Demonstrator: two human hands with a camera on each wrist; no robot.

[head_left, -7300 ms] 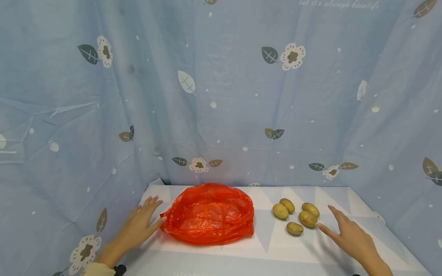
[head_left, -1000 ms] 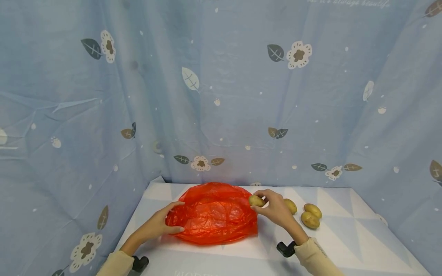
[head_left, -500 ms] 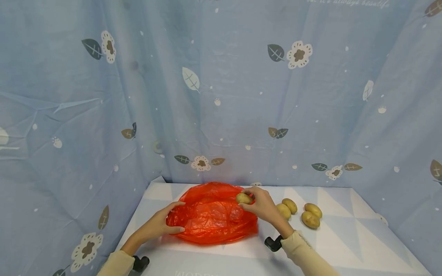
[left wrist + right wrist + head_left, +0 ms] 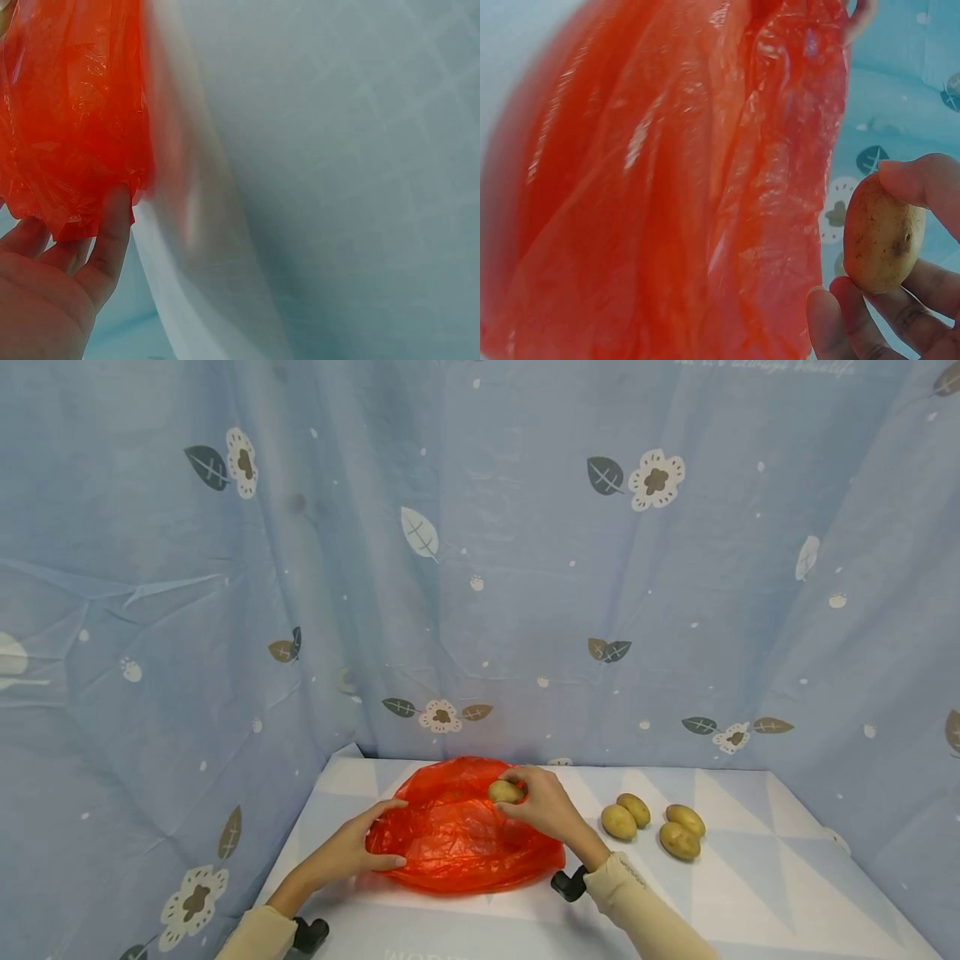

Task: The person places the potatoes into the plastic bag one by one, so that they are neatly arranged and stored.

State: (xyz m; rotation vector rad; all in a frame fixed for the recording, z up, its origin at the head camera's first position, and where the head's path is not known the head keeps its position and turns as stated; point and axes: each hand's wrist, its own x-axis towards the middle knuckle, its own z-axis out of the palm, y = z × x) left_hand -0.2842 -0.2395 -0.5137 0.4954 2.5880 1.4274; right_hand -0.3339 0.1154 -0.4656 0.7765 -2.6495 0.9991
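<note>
A red plastic bag (image 4: 457, 852) lies on the table with its mouth spread wide, facing up and toward me. At its left end my left hand (image 4: 341, 850) holds the rim, the thumb at the near side and the fingers at the far side. The left wrist view shows the thumb and fingers of that hand (image 4: 56, 289) against the crinkled plastic (image 4: 82, 112). My right hand (image 4: 543, 806) pinches a small yellow-brown potato (image 4: 505, 792) over the right part of the bag's mouth. In the right wrist view the potato (image 4: 883, 236) sits between thumb and fingertips, beside the bag.
Several more potatoes lie right of the bag: one touching pair (image 4: 618, 822) nearer to it, another pair (image 4: 680, 841) farther right. The table (image 4: 750, 893) has a pale geometric cover. Blue patterned curtains (image 4: 525, 610) hang behind and at the sides.
My right hand has carried the potato leftward from the bag's right edge to above its mouth. Since the oldest frame, that potato left the table and my left hand took the bag's rim.
</note>
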